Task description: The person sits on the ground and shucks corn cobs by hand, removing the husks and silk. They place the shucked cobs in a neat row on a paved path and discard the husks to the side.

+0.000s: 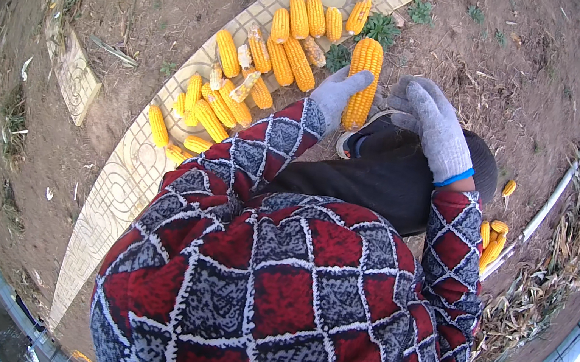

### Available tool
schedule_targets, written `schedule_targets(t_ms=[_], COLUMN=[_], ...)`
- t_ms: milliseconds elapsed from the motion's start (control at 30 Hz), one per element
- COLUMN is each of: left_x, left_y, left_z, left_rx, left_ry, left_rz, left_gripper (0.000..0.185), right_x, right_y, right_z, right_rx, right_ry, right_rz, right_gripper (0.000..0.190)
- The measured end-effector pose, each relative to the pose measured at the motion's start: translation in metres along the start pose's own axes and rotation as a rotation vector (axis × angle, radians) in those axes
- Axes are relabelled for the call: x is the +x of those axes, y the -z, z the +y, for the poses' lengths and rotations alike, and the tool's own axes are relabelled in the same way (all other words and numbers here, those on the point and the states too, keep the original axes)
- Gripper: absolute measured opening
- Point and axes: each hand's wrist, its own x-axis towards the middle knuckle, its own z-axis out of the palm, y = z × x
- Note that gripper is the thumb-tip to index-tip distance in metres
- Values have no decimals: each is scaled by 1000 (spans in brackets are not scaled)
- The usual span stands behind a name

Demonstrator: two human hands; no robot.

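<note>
My left hand (pixel 339 94), in a grey knit glove, grips a large yellow ear of corn (pixel 363 87) that stands roughly upright in front of me. The husk is off and its kernel rows are full. My right hand (pixel 432 121), gloved alike with a blue cuff, is held just to the right of the ear, fingers apart and holding nothing. Left of my hands, many husked corn ears (pixel 298 64) lie on pale patterned paving tiles (pixel 118 175). A few of them, such as one patchy cob (pixel 245 86), have sparse or discoloured kernels.
Bare soil with straw lies on both sides of the paving. Small green weeds (pixel 380 29) grow near the ears. At right are a little corn pile (pixel 493 244), a long white pipe (pixel 543 212) and dry husks (pixel 541 298). A loose tile (pixel 73 81) rests at left.
</note>
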Motion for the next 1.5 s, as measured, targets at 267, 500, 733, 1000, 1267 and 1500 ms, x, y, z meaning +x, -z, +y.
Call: schedule_targets(t_ms=[267,500,733,1000,1267,1500], left_x=[-22,-122,-114,-85,37,117], left_y=[242,368,382,357,280,-6], left_z=[-1,21,35,28,76,78], left_rx=[455,633,931,1018,1352,898], left_ry=[-341,-94,64,76,8,-400], left_rz=[958,1492,1450,1338,883,66], left_gripper=[69,69,65,60,53,47], right_x=[0,7,21,19,-18,-103], right_y=[-3,2,6,5,20,93], right_z=[-7,-1,4,-5,-11,28], right_rx=[15,-52,-134,-121,371,548], right_ry=[-4,36,62,84,374,602], right_rz=[-21,-72,-50,-100,-158,141], right_gripper=[43,41,48,45,43,42])
